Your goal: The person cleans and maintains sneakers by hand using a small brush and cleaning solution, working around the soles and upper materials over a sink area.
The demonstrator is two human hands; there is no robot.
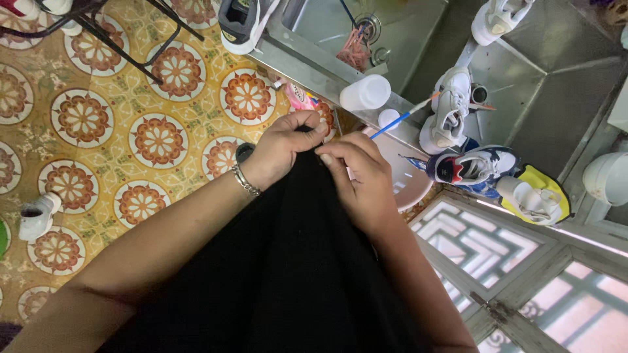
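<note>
Presently both hands, left hand (282,145) and right hand (358,178), are pinching the top edge of the black cloth (288,261), apparently holding it taut over the lap beside the counter (314,72).

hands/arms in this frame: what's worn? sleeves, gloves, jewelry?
Both forearms are bare: no sleeves in view, no gloves. The left hand has a silver chain-link bracelet at the wrist. The right hand shows no rings, watch or band. Fingernails are short, without visible polish.
</note>
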